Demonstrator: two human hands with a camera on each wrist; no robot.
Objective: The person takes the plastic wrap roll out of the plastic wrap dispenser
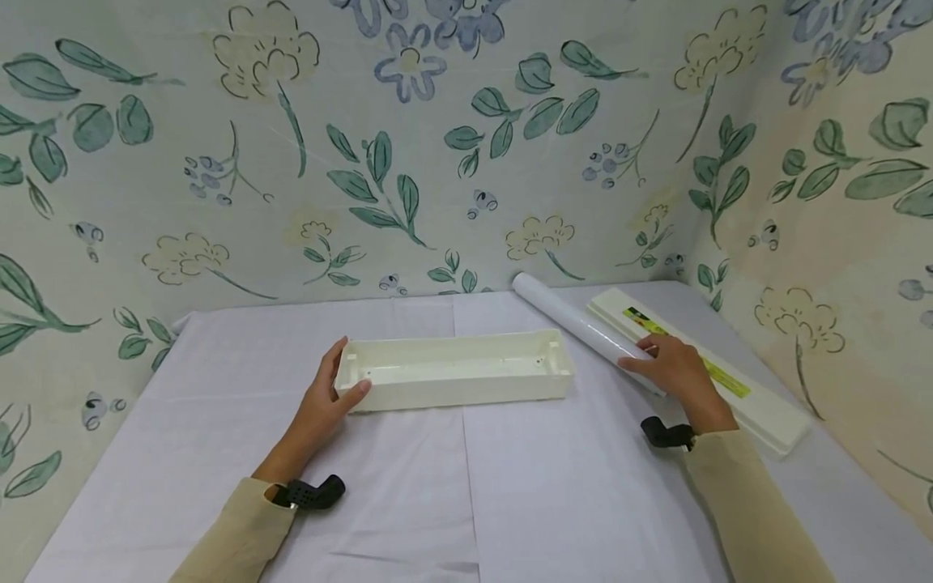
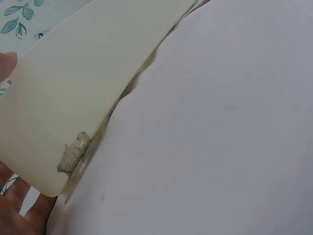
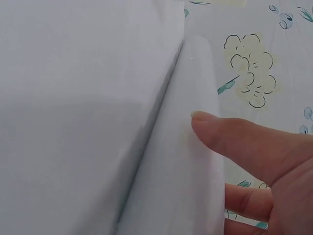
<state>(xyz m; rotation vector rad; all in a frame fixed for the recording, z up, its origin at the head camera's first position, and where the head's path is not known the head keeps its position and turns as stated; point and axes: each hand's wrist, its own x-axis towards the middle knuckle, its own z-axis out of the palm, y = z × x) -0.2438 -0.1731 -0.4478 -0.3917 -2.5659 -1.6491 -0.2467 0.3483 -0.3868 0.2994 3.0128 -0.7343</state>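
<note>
My left hand point(image 1: 317, 405) grips the left end of a long cream plastic box point(image 1: 455, 393), thumb on the near rim and fingers behind the end wall. The box lies crosswise, hollow side up. In the left wrist view, the box wall point(image 2: 73, 88) bears a crumpled clear patch near its lower corner. On the right, my right hand point(image 1: 678, 372) holds the near part of a roll of glossy white film point(image 1: 576, 320), which lies slantwise. The right wrist view has the thumb over the roll point(image 3: 183, 147) and the other fingers on its far side, partly hidden.
A long cream cover point(image 1: 765, 413) with a yellow-green label lies right of the roll, beneath my right hand in the head view. White cloth point(image 1: 386, 486) covers the table. Flowered curtain or wall covering point(image 1: 408, 186) rises behind the table and along its right side.
</note>
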